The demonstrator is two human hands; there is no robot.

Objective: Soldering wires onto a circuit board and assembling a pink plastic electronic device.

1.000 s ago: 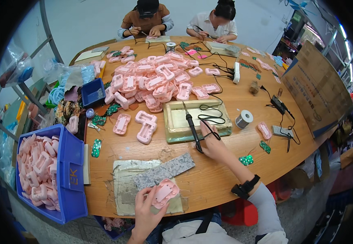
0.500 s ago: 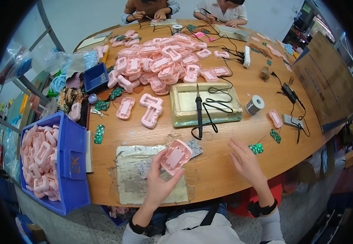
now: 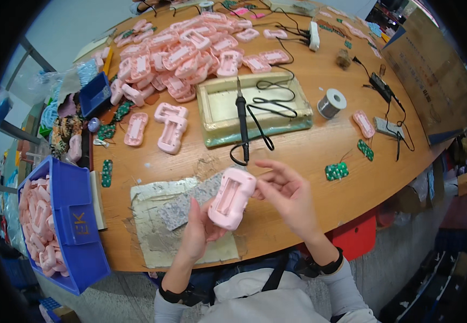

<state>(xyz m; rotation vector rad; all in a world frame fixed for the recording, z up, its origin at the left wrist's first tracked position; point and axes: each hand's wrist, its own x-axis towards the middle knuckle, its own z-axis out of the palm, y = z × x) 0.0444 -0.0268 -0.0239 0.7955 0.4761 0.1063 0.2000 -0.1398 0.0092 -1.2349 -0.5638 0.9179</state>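
A pink plastic casing [image 3: 224, 196], contoured like a small game controller with a rectangular opening, is tilted above the mat. My left hand [image 3: 197, 229] cradles its lower left side, fingers behind it. At its upper right edge is my right hand [image 3: 290, 196], thumb and fingers bent around that edge and partly hidden. Under my left hand lies a worn pale mat [image 3: 147, 237] with a speckled grey strip [image 3: 182, 207] across it. Just beyond the hands, a black soldering iron [image 3: 242, 126] leans over the front rim of a cream tray [image 3: 209, 116], its tip pointing away.
Many pink casings [image 3: 174, 59] are heaped at the far left; a blue bin [image 3: 82, 231] holds more. A solder spool [image 3: 331, 103], green circuit boards [image 3: 336, 171] and a power strip [image 3: 314, 36] sit to the right. Cables cross the table. A cardboard box [image 3: 433, 81] stands at its edge.
My right hand has come left from the table to the casing. The casing has been turned over, showing its other side. The view has shifted, and the people opposite are mostly out of it.
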